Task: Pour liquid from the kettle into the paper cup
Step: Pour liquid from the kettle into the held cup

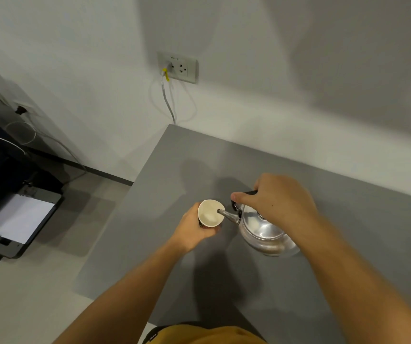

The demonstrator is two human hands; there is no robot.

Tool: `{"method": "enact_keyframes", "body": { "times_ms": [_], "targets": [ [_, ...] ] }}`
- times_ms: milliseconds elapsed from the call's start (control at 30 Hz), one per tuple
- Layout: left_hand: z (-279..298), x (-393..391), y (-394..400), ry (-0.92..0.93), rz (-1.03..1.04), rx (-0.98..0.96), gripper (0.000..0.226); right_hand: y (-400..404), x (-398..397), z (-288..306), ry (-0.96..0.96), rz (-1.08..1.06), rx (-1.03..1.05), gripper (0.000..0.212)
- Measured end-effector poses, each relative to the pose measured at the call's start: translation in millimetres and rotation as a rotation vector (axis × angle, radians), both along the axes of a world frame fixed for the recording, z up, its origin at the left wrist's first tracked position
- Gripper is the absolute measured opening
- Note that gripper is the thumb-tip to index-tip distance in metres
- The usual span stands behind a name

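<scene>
Kettle (264,232) tilted by R hand (279,199), spout over paper cup (210,214).

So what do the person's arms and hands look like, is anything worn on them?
Both forearms are bare, with no sleeves in view. The left hand and right hand wear no gloves, rings or watch that I can see. A mustard-yellow garment shows at the bottom edge.

Your left grip (194,228) is wrapped around something from the near-left side, fingers curled under, forearm running back toward your body, bare. Your right grip (276,197) is closed over a handle from above, thumb (244,197) pointing left toward the left grip, wrist bent down, forearm angled in from the lower right.
</scene>
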State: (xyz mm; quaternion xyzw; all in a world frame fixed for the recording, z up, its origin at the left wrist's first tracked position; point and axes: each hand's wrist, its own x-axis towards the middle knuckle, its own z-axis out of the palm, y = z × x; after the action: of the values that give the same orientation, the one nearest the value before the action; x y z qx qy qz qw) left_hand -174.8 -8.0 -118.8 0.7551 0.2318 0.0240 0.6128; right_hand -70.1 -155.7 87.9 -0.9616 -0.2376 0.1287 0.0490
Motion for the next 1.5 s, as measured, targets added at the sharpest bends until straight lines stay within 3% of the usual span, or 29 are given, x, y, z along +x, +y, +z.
{"method": "enact_keyframes", "body": {
  "times_ms": [1500],
  "targets": [
    [-3.7, -0.7, -3.0, -0.045, 0.012, -0.037, 0.059, 34.9, -6.4, 2.0, -0.092, 0.127, -0.127, 0.049]
  ]
}}
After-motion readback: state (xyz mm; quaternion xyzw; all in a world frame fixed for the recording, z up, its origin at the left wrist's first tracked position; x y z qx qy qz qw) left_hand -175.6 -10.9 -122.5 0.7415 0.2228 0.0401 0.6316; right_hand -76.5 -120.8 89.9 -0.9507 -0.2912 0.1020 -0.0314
